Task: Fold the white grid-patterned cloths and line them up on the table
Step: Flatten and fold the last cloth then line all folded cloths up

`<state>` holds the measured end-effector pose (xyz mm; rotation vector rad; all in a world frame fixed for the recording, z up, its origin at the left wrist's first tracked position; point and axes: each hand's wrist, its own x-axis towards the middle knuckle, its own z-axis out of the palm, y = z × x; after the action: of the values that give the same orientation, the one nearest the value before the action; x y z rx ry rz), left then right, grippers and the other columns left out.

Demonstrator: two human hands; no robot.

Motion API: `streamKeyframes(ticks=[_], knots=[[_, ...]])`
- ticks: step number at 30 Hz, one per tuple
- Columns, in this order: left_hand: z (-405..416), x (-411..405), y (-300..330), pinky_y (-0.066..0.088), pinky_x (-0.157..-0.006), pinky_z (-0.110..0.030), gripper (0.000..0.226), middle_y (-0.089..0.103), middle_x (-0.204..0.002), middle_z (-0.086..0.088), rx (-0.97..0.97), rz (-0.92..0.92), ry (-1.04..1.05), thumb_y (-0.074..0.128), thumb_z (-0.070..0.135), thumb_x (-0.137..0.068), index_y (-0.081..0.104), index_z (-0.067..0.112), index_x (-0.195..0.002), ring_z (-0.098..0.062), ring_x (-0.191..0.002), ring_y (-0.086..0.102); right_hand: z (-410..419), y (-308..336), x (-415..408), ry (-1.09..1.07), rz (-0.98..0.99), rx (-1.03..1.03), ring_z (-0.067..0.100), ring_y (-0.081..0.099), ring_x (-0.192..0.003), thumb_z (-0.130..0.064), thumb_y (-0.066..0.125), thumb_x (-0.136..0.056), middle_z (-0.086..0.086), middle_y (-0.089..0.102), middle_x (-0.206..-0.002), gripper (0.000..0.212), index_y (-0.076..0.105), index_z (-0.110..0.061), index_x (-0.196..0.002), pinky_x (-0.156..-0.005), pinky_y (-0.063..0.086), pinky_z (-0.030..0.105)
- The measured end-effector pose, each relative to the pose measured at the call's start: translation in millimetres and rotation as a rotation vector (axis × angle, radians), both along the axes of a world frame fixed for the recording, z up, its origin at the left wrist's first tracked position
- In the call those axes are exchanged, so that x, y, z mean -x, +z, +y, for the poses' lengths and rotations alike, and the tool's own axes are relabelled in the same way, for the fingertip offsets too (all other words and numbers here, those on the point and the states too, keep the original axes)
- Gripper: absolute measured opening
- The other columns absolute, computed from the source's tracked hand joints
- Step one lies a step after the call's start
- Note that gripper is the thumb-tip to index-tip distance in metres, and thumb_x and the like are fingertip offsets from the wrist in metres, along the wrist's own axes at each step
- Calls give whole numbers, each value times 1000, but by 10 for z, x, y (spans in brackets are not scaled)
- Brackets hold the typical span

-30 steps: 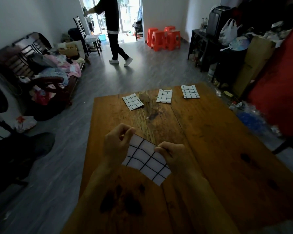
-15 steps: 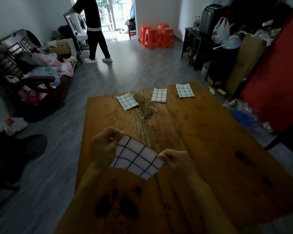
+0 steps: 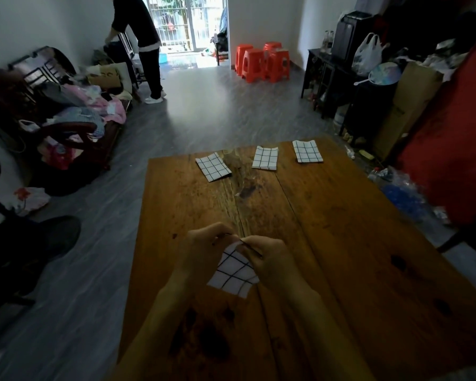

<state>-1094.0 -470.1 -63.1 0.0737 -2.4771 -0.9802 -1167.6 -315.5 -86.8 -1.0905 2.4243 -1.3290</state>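
Close together above the near middle of the wooden table (image 3: 327, 229), the left hand (image 3: 204, 251) and the right hand (image 3: 270, 259) each pinch the top edge of one white grid-patterned cloth (image 3: 232, 273), fingertips nearly touching. It hangs doubled between them, its lower edge just over the tabletop. Along the far edge lie three folded cloths in a row, well apart from the hands: the left cloth (image 3: 213, 166) turned at an angle, the middle cloth (image 3: 265, 158) and the right cloth (image 3: 307, 151) straighter. Beyond, orange stools (image 3: 264, 61) stand by a doorway, and a person in dark clothes (image 3: 143, 42) bends near a chair.
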Motion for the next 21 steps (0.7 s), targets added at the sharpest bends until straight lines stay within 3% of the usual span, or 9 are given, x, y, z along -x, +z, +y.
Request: streamKeyframes(ticks=[4, 8, 11, 13, 16, 19, 21], knots=[[-96, -19, 56, 50, -60, -17, 9, 64, -76, 15, -85, 59, 52, 67, 14, -84, 66, 23, -81, -4, -71, 63, 28, -15, -21, -2, -41, 65, 0, 60, -77, -26, 59, -94, -11, 67, -85, 16, 72, -19, -101, -65, 48, 16], [-140, -48, 171, 50, -65, -14, 3, 68, -80, 4, -89, 127, 184, 68, 11, -84, 69, 11, -86, -6, -80, 64, 51, 19, 38, -20, -11, 88, 2, 60, -70, -32, 60, -92, -18, 63, -75, 16, 72, -22, -94, -58, 45, 16], [-211, -36, 242, 52, -67, -21, 8, 70, -80, 1, -125, 182, 199, 68, 15, -83, 70, 8, -87, -9, -76, 65, 104, -38, 74, -58, 37, 94, 1, 57, -63, -30, 61, -92, -23, 57, -67, 13, 72, -22, -91, -54, 40, 13], [-246, -34, 245, 54, -68, -24, 16, 70, -81, -1, -123, 177, 195, 66, 22, -83, 70, 7, -87, -9, -77, 65, 157, -120, 90, -82, 29, 74, 0, 58, -63, -28, 63, -91, -23, 58, -68, 11, 72, -23, -90, -54, 43, 14], [-311, -91, 205, 52, -66, -19, 25, 68, -80, 2, -86, 162, 223, 60, 33, -84, 68, 10, -87, -7, -76, 63, 281, -232, 162, -90, -3, -58, 1, 62, -72, -29, 61, -92, -21, 63, -76, 10, 71, -28, -91, -60, 49, 18], [-512, -153, 208, 48, -66, -13, 9, 64, -81, 9, -20, 173, 310, 62, 23, -87, 66, 15, -90, -2, -70, 60, 486, -343, 218, -154, -116, -269, 4, 63, -80, -28, 56, -94, -16, 65, -83, 13, 69, -28, -92, -66, 49, 16], [-563, -132, 225, 48, -62, -12, 8, 64, -80, 8, 84, 163, 262, 63, 19, -86, 67, 13, -90, 5, -68, 57, 538, -337, 223, -245, -162, -179, 9, 66, -82, -27, 56, -94, -14, 66, -85, 12, 68, -28, -93, -67, 55, 23]])
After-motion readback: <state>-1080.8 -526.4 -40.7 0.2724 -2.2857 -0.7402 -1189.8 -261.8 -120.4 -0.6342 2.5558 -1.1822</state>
